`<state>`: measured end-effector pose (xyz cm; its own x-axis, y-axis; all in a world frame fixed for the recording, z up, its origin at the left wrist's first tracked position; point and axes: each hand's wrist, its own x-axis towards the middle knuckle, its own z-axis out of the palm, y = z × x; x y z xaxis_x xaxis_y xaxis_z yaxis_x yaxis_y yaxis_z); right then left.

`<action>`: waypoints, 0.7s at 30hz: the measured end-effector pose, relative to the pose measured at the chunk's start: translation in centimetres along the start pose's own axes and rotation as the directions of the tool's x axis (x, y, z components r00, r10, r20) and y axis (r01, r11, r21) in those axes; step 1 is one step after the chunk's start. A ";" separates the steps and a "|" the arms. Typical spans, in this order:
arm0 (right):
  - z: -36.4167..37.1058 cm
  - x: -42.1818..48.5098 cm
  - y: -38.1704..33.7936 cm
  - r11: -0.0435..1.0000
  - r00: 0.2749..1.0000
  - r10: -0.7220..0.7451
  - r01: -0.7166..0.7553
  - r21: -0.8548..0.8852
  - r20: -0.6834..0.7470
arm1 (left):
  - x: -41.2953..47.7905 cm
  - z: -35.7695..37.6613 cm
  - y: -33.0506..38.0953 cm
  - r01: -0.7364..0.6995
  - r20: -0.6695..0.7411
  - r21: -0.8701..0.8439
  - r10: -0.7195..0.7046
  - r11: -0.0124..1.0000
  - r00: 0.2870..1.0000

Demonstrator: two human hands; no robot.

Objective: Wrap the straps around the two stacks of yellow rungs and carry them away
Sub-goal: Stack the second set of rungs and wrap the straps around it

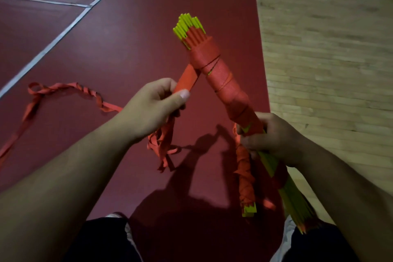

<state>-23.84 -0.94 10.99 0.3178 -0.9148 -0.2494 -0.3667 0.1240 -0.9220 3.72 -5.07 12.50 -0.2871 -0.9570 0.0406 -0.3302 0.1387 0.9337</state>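
Free passage: the triangular gap between the left hand (153,104) and right hand (274,140), closed above by the taut red strap (188,78) and the tilted stack of yellow rungs (221,74). Obstacles: the strap's twisted tail (70,89) across the maroon mat (127,38) at left, and a second wrapped stack (244,176) hanging just beside the right hand. The wood floor (329,59) at right offers open room.

Maroon mat (127,38), wooden floor (329,49), dark shorts (102,240)

Two hands: left hand (153,106), right hand (274,138). Two rung stacks: long stack (187,25), short stack (249,211). One loose strap (70,87) visible.
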 end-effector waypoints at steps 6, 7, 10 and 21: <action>1.6 0.3 -0.6 0.959 0.980 -0.035 -0.021 -0.283 -0.193 | -0.2 2.6 0.7 0.071 0.030 -0.009 -0.070 0.997 0.997; 1.9 0.3 -0.6 0.955 0.978 -0.029 -0.034 -0.294 -0.208 | -0.2 2.8 0.6 0.079 0.038 0.014 -0.080 0.997 0.996; 3.0 0.5 -0.5 0.902 0.970 0.002 -0.107 -0.418 -0.245 | -0.2 3.4 0.4 0.093 0.030 0.012 -0.093 0.996 0.995; 4.7 0.0 -0.8 0.643 0.925 -0.282 -0.015 -0.766 -0.256 | -0.4 4.6 3.0 0.451 -0.151 -0.492 -0.583 0.745 0.798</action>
<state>-19.45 0.79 10.31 0.1738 -0.9791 0.1053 -0.9101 -0.2005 -0.3626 -1.31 -3.14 13.67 0.0994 -0.8832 -0.4584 0.0674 -0.4536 0.8886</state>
